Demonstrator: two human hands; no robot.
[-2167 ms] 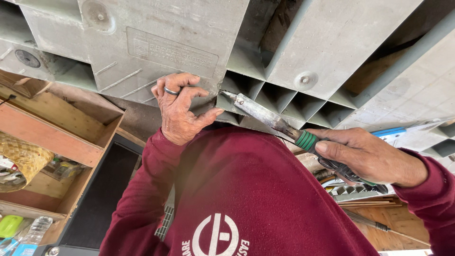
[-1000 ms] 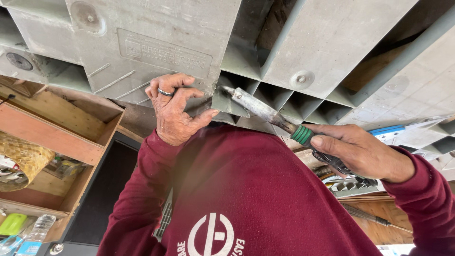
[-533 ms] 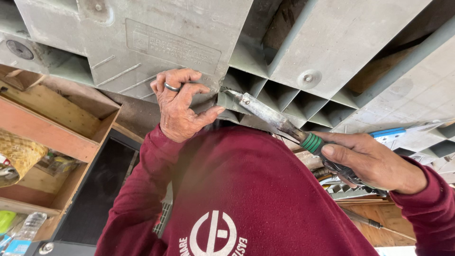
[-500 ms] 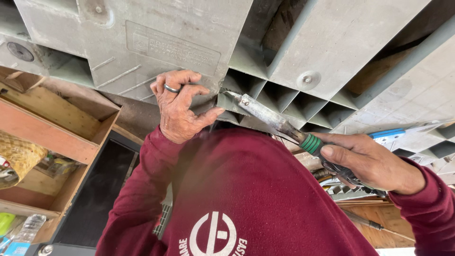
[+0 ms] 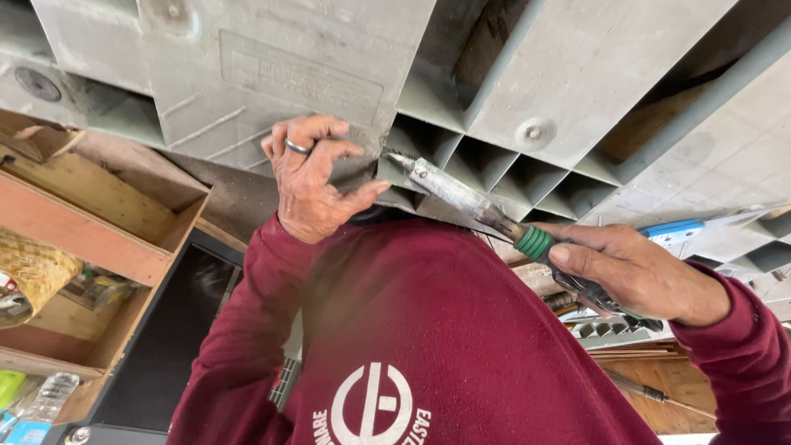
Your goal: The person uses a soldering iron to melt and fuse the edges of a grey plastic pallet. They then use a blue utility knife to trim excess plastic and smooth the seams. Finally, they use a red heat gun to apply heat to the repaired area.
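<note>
While the left hand point(image 5: 313, 185) presses against the edge of a large grey moulded plastic panel point(image 5: 577, 74), its fingers point(image 5: 317, 132) curled over the rim and the thumb pinching from below, the right hand point(image 5: 634, 272) is clenched round the dark handle of a soldering-type iron point(image 5: 470, 202) with a green ribbed collar. The iron's metal tip touches the panel just beside the left thumb, at the edge of a row of open ribbed cells point(image 5: 494, 169). A ring point(image 5: 297, 148) sits on one left finger.

Both arms wear dark red sleeves, and the dark red sweatshirt point(image 5: 428, 346) with a white round emblem fills the middle of the view, hiding whatever lies beneath the hands. On the panel's flat face, above the left hand, is a raised rectangular moulded label point(image 5: 301, 78), grey like the panel. To the left stand wooden shelves point(image 5: 91, 214) holding a woven basket point(image 5: 29, 272) and a clear plastic bottle point(image 5: 45, 400) with a blue label. A blue-handled item point(image 5: 676, 231) lies beyond the right hand.
</note>
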